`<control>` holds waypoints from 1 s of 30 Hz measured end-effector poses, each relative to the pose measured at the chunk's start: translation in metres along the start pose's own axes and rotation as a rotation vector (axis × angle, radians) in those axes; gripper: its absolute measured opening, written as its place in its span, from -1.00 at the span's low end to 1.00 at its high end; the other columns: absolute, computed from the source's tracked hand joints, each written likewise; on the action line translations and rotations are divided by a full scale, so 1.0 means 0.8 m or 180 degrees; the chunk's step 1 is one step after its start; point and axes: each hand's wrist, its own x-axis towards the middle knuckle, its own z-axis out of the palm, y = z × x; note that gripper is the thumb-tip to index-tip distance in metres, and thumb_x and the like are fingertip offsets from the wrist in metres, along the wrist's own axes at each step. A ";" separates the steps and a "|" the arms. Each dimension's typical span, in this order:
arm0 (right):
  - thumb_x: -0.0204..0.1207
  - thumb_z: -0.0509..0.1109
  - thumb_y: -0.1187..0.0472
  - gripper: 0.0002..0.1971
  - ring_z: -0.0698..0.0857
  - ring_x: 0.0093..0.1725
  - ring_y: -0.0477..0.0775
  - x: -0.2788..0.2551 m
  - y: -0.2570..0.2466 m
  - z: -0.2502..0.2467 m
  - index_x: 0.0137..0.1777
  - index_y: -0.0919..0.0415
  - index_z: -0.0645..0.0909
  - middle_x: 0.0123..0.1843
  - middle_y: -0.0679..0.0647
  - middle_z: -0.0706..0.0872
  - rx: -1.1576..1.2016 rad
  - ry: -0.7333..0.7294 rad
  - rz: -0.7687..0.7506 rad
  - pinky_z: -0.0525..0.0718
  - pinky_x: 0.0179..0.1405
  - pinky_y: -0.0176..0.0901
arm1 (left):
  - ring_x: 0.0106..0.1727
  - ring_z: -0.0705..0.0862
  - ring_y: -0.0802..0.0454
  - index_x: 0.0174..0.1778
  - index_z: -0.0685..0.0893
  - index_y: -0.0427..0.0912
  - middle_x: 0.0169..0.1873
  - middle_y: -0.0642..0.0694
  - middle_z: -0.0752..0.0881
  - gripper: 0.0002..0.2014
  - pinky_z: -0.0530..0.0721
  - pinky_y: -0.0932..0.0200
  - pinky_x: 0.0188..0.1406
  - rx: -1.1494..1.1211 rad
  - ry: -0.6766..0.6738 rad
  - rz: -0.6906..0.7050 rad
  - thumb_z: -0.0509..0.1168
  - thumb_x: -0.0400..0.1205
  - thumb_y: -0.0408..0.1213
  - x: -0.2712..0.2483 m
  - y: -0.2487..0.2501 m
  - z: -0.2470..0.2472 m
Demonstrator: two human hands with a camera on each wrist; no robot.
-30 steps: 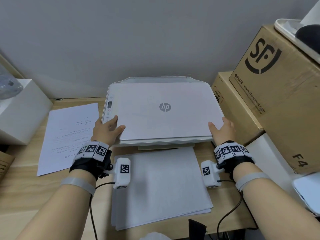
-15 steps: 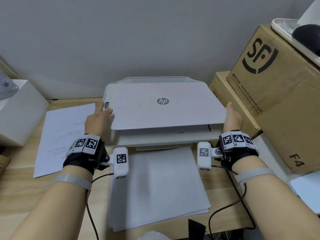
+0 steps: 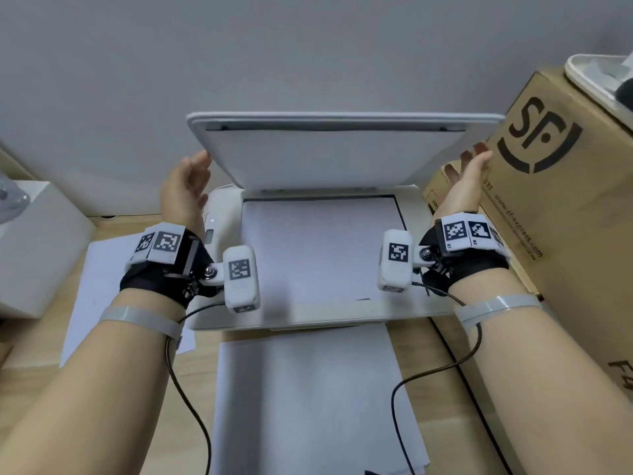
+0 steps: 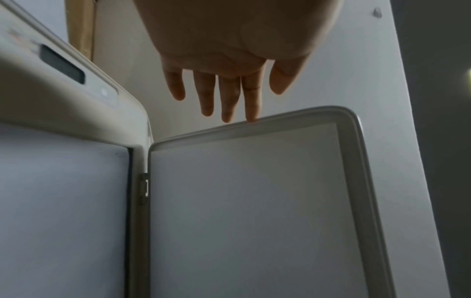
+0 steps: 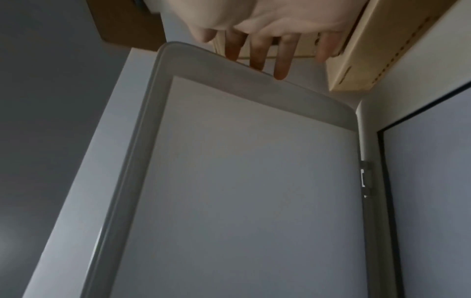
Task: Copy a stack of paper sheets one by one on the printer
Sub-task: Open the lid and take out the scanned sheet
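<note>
lid (image 3: 329,156) raised | left hand (image 3: 186,186), right hand (image 3: 467,180) flank its side edges

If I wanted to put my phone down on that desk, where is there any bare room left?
Bare wood desk shows at the near left, between the printed sheet and the left arm, and in a strip between the paper stack and the cardboard boxes. Elsewhere it is crowded: the printer fills the middle and a white box sits left.
</note>
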 end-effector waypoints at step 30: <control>0.58 0.34 0.22 -0.53 0.50 0.35 0.05 0.007 0.020 -0.003 0.49 0.19 0.40 0.45 0.12 0.48 -0.1885 -0.0843 0.0646 0.54 0.22 -0.16 | 0.52 0.41 0.00 0.57 0.34 -0.19 0.50 -0.11 0.44 -0.38 0.39 0.25 0.37 0.1145 -0.0505 0.0135 0.22 0.58 -0.63 0.015 -0.025 -0.002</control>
